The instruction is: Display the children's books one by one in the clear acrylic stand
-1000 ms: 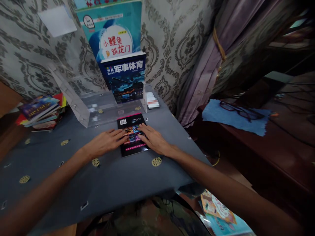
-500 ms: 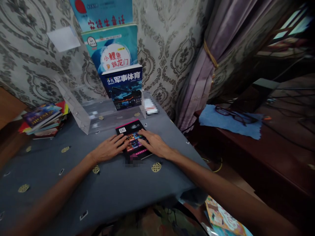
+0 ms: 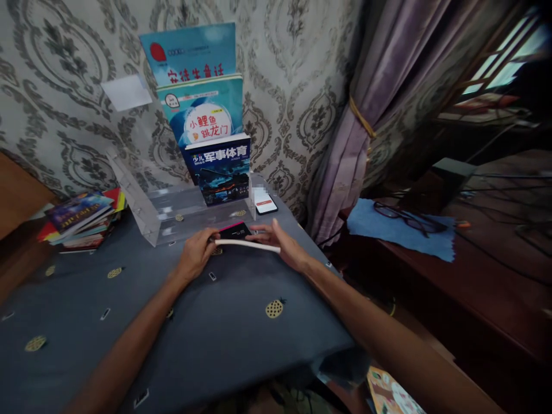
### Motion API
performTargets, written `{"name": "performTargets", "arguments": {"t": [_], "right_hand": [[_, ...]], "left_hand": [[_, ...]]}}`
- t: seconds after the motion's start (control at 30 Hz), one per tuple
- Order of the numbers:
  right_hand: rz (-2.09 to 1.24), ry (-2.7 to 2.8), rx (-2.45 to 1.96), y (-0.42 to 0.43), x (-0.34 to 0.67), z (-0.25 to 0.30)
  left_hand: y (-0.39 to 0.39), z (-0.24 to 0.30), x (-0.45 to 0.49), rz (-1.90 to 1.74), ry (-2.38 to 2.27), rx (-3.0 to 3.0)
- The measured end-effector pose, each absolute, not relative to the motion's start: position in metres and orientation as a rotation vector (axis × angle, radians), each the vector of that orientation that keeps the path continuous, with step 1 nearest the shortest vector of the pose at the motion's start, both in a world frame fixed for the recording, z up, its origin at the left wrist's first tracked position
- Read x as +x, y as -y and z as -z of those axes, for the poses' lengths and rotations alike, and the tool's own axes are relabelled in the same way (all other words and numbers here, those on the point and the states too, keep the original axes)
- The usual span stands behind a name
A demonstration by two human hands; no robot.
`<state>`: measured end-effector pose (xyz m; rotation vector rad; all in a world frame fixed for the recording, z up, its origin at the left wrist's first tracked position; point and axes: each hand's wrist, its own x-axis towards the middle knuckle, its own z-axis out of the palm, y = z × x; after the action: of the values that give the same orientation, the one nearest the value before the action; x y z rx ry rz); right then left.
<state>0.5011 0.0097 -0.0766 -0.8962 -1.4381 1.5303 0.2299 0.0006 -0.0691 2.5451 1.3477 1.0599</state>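
A thin black booklet [image 3: 240, 236] with a pink edge is lifted off the grey table [image 3: 207, 322], seen nearly edge-on, its white page edge toward me. My left hand [image 3: 196, 254] grips its left end with curled fingers. My right hand [image 3: 280, 244] holds its right end, fingers stretched along the far side and thumb near the edge. Just beyond stands a clear acrylic tiered stand [image 3: 168, 201] with three books upright: a dark blue one [image 3: 222, 169] in front, a teal one [image 3: 202, 115] behind it, and a light blue one [image 3: 190, 52] at the back.
A stack of colourful books [image 3: 80, 215] lies at the table's far left. A phone [image 3: 265, 202] rests right of the stand. A purple curtain [image 3: 349, 126] hangs at the right. Glasses [image 3: 407, 215] lie on a blue cloth [image 3: 401, 227] on a dark wooden surface. Books [image 3: 390, 394] lie on the floor.
The booklet lay flat under both palms; now both hands have raised it by its ends off the table and toward the stand. My view has tilted upward.
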Motion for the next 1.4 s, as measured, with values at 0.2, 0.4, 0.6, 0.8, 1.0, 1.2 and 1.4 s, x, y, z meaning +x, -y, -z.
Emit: {"name": "performTargets", "arguments": {"t": [0.2, 0.4, 0.6, 0.8, 1.0, 1.2, 1.4], "right_hand": [[-1.477, 1.179, -0.690, -0.023, 0.486, 0.088], [-1.151, 1.357, -0.632, -0.045, 0.459, 0.090], [-0.819, 1.470, -0.824, -0.069, 0.437, 0.099], [-0.619, 1.542, -0.888, -0.065, 0.434, 0.098], [-0.576, 1.561, -0.901, -0.063, 0.437, 0.101], [-0.575, 1.571, -0.892, -0.061, 0.438, 0.102], [-0.565, 1.576, -0.893, -0.061, 0.438, 0.103]], "left_hand": [[-0.019, 0.068, 0.238, -1.358, -1.565, 2.137], [-0.040, 0.075, 0.235, -1.581, -1.482, 1.747], [-0.044, 0.091, 0.234, -1.616, -1.486, 1.704], [-0.044, 0.096, 0.235, -1.634, -1.540, 1.721], [-0.042, 0.098, 0.239, -1.626, -1.565, 1.731], [-0.041, 0.098, 0.240, -1.602, -1.559, 1.738], [-0.038, 0.096, 0.241, -1.608, -1.545, 1.715]]}}
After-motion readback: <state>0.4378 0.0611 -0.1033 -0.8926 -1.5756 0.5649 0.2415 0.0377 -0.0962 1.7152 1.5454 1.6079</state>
